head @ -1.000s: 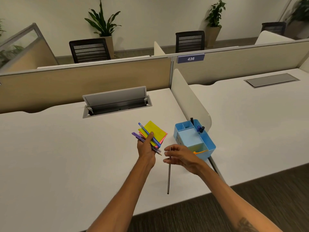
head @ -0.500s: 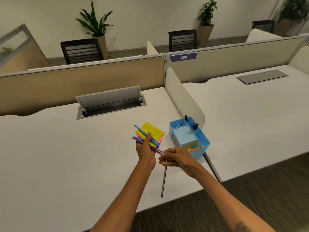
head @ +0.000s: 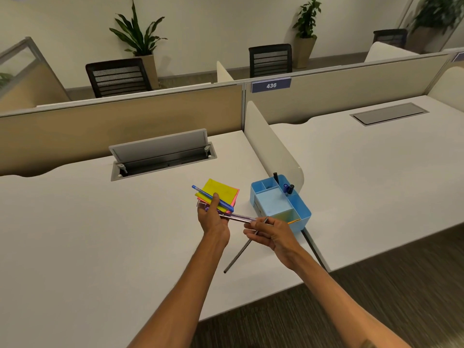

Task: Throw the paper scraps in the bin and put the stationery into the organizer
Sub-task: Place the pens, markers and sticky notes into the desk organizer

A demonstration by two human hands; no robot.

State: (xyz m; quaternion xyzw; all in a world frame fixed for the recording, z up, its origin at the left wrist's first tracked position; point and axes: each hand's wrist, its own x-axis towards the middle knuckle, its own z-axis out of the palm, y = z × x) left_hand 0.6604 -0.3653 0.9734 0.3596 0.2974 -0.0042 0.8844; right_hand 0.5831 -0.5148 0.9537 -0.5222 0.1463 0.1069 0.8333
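A stack of sticky notes (head: 223,192) – yellow on top, pink beneath – is held in the left grip (head: 213,223), above the white desk (head: 100,234). A blue pen (head: 203,193) is pinned slantwise across the notes by the thumb. From the same grip a clear purple pen (head: 238,217) juts out to the right, towards the right grip (head: 275,234).

A thin dark pencil (head: 237,257) is held in the curled fingers of the right grip, its long end slanting down to the near left, over the desk. The right fingertips are met by the tip of the purple pen; whether that pen is pinched there cannot be told.

Just right of both grips, a light blue organizer (head: 256,203) is set on the desk against the near end of a white divider panel (head: 271,146). Capped pens (head: 288,188) are stood upright in its far right compartment, and a black marker (head: 275,177) at its far edge. Something orange (head: 293,221) is seen in the nearest compartment – too small to be named.

Farther back on the desk a cable hatch (head: 160,151) is propped open. A plate marked 436 (head: 271,85) is fixed to the partition behind.
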